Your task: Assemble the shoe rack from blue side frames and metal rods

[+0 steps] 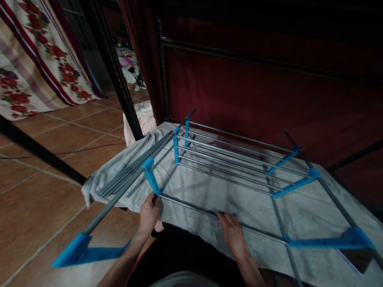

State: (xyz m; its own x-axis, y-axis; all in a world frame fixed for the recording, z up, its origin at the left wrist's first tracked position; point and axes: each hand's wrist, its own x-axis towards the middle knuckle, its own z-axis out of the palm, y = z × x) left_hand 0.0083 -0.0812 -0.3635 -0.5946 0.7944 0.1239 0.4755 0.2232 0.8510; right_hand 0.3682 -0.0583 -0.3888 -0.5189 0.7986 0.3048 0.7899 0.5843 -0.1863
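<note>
A partly assembled rack of grey metal tubes and blue plastic brackets lies over the grey blanket. My left hand (150,211) is closed at the lower end of a blue bracket (152,179), where a cross rod (191,207) meets it; the exact grip is partly hidden. Farther right along that same rod, my right hand (232,231) has its fingers curled over the top. At the rod's right end sits another blue bracket (326,242). Beyond my hands, several parallel rods (227,153) run between more blue brackets. One more blue bracket (77,253) hangs at the lower left.
Several loose grey tubes (134,165) lie bundled on the left of the grey blanket (209,191). Black metal posts (116,75) frame the bed, with a dark red curtain (239,91) behind. A flat dark object (356,259) lies at the right under a bracket.
</note>
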